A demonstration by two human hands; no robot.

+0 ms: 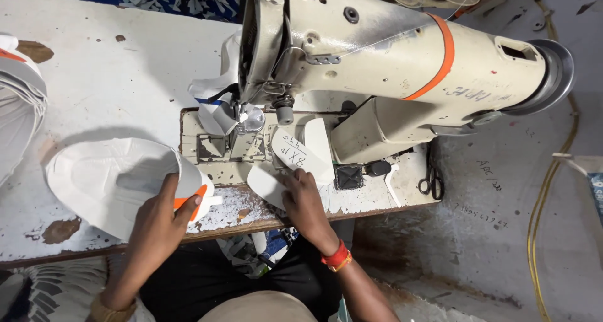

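My left hand (158, 216) grips a white shoe upper with an orange edge (113, 174) that lies on the worn white table (107, 77), left of the sewing machine. My right hand (303, 199) rests flat on a small white cut piece (267, 184) at the table's front edge. A second white piece with handwriting (298, 152) lies just beyond my fingers, below the cream sewing machine (377, 52). More white material (217, 112) sits under the needle area.
A stack of white pieces (19, 102) stands at the far left. Black scissors (432, 181) lie at the machine bed's right edge. A yellow cable (540, 203) runs along the floor on the right. An orange band wraps the machine arm.
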